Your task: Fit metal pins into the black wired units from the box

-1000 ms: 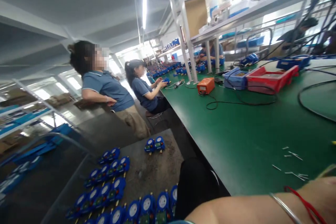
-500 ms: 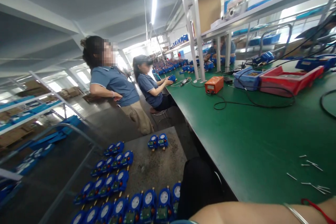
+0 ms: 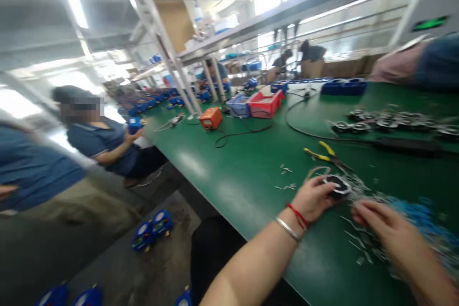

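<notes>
While your left hand (image 3: 313,198) curls its fingers (image 3: 324,186) over a round black part (image 3: 337,186), pinning it against the green bench (image 3: 222,172), your right hand (image 3: 385,234) lies just beside it with the fingers stretched towards the part; it is too blurred for you to tell whether it holds anything. The part sits on the bench right in front of you, at the tips of your left hand and near the tips of your right. A red string (image 3: 297,215) and a silver bangle (image 3: 287,229) circle your left wrist. Small metal pins (image 3: 287,185) lie scattered on the bench around both hands, and a blurred blue pile (image 3: 423,210) lies past your right hand. Yellow-handled pliers (image 3: 321,153) lie just beyond the part. Further back, a row of round black pieces (image 3: 387,122) runs along the bench, with a black cable (image 3: 297,129) looping near it. Well apart, towards the far end, stand an orange box (image 3: 211,118), a blue bin (image 3: 239,105) and a red bin (image 3: 265,103), the two bins touching. Off the bench to your left, a seated co-worker (image 3: 103,146) holds a blue device (image 3: 134,124), and blue meters (image 3: 152,228) lie on a grey surface below
</notes>
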Demonstrator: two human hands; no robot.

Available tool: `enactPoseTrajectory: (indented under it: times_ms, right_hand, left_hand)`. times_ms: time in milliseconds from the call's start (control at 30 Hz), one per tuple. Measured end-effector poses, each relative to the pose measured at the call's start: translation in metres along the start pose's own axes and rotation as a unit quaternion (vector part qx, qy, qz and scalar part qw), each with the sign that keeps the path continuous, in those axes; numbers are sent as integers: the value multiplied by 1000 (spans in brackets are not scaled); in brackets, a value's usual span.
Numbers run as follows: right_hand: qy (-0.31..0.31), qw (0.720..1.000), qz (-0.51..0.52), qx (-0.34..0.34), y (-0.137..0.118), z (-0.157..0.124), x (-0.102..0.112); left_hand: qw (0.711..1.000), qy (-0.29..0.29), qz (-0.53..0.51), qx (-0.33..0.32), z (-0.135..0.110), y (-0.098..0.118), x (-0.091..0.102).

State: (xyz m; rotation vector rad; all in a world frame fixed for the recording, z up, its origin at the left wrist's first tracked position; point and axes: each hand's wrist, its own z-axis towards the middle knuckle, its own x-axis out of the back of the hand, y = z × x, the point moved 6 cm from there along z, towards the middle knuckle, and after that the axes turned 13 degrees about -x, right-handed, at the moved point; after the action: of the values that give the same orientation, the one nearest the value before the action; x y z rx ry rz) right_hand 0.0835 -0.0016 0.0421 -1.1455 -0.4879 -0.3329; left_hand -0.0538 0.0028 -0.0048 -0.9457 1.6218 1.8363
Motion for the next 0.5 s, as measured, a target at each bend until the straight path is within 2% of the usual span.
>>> enactPoseTrajectory:
  times_ms: [33, 67, 133, 200, 267, 367, 500]
  right_hand:
    - [-69, 989, 79, -104, 15, -1, -4]
    - [-136, 960, 161, -184, 24, -3, -12]
    - [-188, 908, 269, -261, 29, -5, -22]
    - [-191, 882, 319, -291, 29, -4, -27]
    - [-181, 871, 342, -302, 27, -3, -27]
    - [-173, 863, 359, -311, 27, -4, -26]
    - [-163, 869, 348, -313, 27, -4, -24]
  left_hand:
    - [1000, 5, 10, -1, 0, 2, -1]
    - [1000, 8, 15, -5, 1, 3, -2]
    - [999, 15, 39, -3, 3, 3, -1]
    - [998, 5, 56, 1, 3, 1, -2]
    - [998, -7, 63, 2, 2, -1, -4]
    - [997, -11, 75, 5, -1, -2, -7]
    - [996, -10, 83, 13, -2, -3, -9]
